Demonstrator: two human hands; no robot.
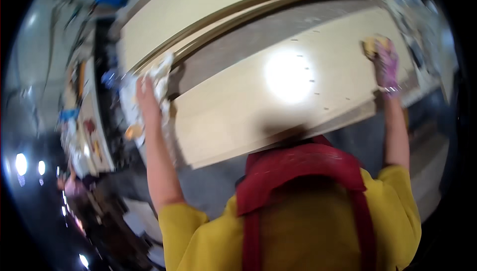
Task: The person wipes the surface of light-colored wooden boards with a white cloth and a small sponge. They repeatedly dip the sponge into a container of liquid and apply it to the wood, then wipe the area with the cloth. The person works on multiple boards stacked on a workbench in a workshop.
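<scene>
A long pale wooden panel point(228, 107) lies across the bench in front of me, with a row of small dark marks and a bright lamp reflection on it. My right hand point(388, 67), in a pink-purple glove, is closed around a yellow sponge point(376, 46) at the panel's far right end. Beyond the panel's left end, my bare left hand point(147, 99) is against a crumpled white cloth point(161, 75). Motion blur smears its fingers, so whether they grip the cloth is unclear.
A second pale panel point(198, 10) lies farther back, past a grey-brown strip of bench point(248, 37). An orange-yellow object point(133, 132) sits by my left forearm. A cluttered side table point(97, 122) stands at left. Another person point(74, 184) is at the lower left.
</scene>
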